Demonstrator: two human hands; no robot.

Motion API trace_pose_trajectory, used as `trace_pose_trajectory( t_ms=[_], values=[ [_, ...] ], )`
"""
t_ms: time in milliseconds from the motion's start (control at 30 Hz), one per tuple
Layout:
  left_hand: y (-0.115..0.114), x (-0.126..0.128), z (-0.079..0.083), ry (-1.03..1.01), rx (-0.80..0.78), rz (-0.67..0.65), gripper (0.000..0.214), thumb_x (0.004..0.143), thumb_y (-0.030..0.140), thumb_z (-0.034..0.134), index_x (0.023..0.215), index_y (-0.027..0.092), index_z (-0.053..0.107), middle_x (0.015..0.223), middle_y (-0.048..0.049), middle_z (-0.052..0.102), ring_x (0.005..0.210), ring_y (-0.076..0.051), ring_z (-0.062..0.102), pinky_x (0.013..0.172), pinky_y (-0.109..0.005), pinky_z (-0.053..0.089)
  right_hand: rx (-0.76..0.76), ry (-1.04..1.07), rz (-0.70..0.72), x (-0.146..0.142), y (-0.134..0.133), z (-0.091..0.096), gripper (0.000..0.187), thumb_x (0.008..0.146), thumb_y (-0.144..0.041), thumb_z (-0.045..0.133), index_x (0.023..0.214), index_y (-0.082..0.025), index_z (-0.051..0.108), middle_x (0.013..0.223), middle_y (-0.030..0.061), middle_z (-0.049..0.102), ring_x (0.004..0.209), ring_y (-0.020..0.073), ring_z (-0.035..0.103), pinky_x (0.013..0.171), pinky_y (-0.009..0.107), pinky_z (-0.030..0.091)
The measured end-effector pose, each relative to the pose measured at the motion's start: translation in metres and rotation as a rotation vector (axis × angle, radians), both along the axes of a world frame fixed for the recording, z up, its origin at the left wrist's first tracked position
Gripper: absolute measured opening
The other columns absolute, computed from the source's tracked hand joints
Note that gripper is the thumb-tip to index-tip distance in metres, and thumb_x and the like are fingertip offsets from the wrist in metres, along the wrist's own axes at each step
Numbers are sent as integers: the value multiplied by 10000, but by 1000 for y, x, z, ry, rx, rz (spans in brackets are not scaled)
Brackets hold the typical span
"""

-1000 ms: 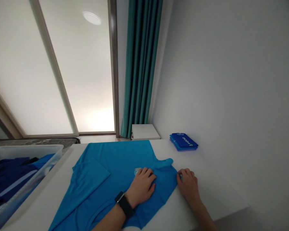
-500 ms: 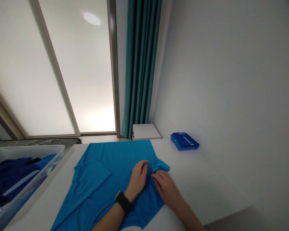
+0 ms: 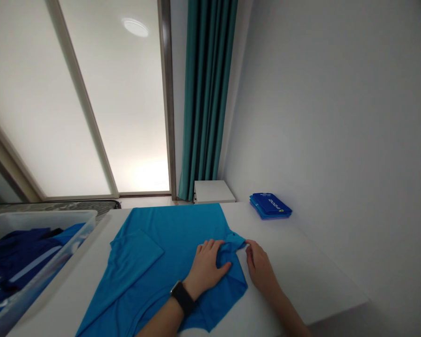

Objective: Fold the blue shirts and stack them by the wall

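A bright blue T-shirt [image 3: 175, 224] lies spread on the white table [image 3: 301, 262], its left-side sleeve folded inward over the body. My left hand [image 3: 208, 264], with a dark watch [image 3: 182, 297] on the wrist, rests flat on the shirt, fingers stretched and thumb apart. At the shirt's right side, my right hand [image 3: 261, 267] pinches the edge of the other sleeve [image 3: 235, 239] between thumb and fingers. That sleeve is bunched near the shoulder, and the cloth below it is folded and creased.
A stack of folded blue garments [image 3: 271, 206] sits on the table by the wall. At the left stands a translucent plastic bin [image 3: 87, 229] holding dark and bright blue clothes [image 3: 28, 252]. Beyond the table are a small white cabinet [image 3: 214, 191] and a teal curtain [image 3: 206, 103].
My right hand has moved right, drawing the sleeve edge outward. My left hand has opened from a curled pose and now lies flatter on the shirt.
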State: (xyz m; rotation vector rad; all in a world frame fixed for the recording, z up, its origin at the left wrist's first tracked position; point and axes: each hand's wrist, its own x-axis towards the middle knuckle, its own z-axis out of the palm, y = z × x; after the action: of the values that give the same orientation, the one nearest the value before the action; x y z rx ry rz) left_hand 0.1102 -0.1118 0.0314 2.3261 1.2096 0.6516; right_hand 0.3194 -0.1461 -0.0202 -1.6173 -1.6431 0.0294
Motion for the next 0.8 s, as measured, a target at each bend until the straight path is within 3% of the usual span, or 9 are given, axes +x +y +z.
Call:
trace_pose_trajectory(
  t_ms=[100, 233, 400, 600, 700, 800],
  values=[
    [-1, -1, -2, 70, 3, -41, 571, 807, 389, 679, 1330, 250, 495, 1269, -89, 562, 1200, -312, 487, 1035, -476, 329, -44, 103, -10, 10, 11, -2, 429, 910, -233, 334, 1316, -193, 467, 1026, 97, 661, 949, 239, 640, 876, 433, 500],
    [-3, -1, -3, 91, 65, -65, 489, 828, 295, 658, 1290, 259, 505, 1264, -77, 527, 1178, -284, 480, 1016, -440, 357, -122, 284, 82, 10, 23, 7, 515, 893, -267, 369, 1402, -186, 386, 1017, 73, 668, 899, 210, 654, 821, 375, 526],
    [-9, -1, 5, 133, 196, -124, 346, 858, 218, 621, 1189, 281, 544, 1196, -53, 516, 1107, -257, 480, 968, -407, 382, -148, 341, 181, 8, 38, 20, 351, 827, -256, 388, 1082, -195, 621, 936, 53, 686, 844, 209, 643, 819, 374, 508],
    [-7, 1, 3, 268, 227, -104, 294, 873, 350, 635, 1142, 251, 571, 1115, -73, 583, 1086, -295, 507, 947, -474, 385, -138, 370, 180, 11, 56, 22, 302, 867, -302, 390, 1039, -188, 610, 865, 53, 683, 765, 196, 638, 704, 331, 503],
    [-4, 4, 1, 308, 249, -116, 242, 901, 335, 600, 1124, 243, 581, 1077, -75, 618, 1067, -289, 534, 952, -479, 378, -138, 337, 157, 12, 63, 22, 262, 827, -316, 453, 985, -195, 624, 786, 31, 647, 688, 190, 606, 624, 311, 482],
    [-2, 7, 3, 339, 259, -125, 105, 940, 268, 526, 991, 223, 606, 1017, -74, 648, 1025, -268, 569, 920, -442, 390, -109, 308, 137, 13, 69, 23, 214, 788, -325, 494, 892, -202, 636, 857, 57, 639, 802, 218, 607, 680, 335, 491]
  ],
)
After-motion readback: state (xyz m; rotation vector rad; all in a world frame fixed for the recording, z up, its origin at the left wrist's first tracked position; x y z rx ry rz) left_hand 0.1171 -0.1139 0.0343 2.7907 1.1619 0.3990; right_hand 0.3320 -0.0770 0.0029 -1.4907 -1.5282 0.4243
